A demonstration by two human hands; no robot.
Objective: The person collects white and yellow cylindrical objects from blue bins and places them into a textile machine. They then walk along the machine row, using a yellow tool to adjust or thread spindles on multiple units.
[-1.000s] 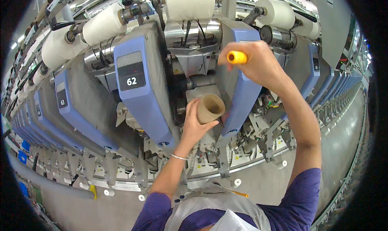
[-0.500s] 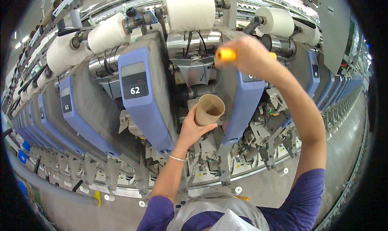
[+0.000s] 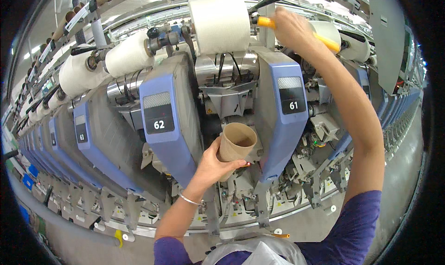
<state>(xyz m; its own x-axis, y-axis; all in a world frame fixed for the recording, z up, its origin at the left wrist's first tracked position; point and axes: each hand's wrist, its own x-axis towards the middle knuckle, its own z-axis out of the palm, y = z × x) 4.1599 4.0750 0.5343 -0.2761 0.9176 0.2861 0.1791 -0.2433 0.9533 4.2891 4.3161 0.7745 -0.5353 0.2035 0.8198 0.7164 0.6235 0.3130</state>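
Observation:
My left hand is wrapped round a brown cardboard yarn cone, its wide open end facing up. It is held between two blue-edged machine housings, in front of the metal parts. My right hand is raised to the upper right, closed round a yellow-orange rod-like handle. One end of the handle sticks out left of the fist, close to the right end of a large white yarn package. A further yellow length shows behind the wrist. The handle's exact kind cannot be made out.
A shiny metal drum lies under the large package. Left and right stand blue-edged housings in a long curved row. More white yarn packages sit along the top. A grey pipe crosses the lower left.
My right hand has moved up with the yellow handle, to the right end of the large package, uncovering the right housing's panel. My left hand still holds the cone. The view has tilted up slightly.

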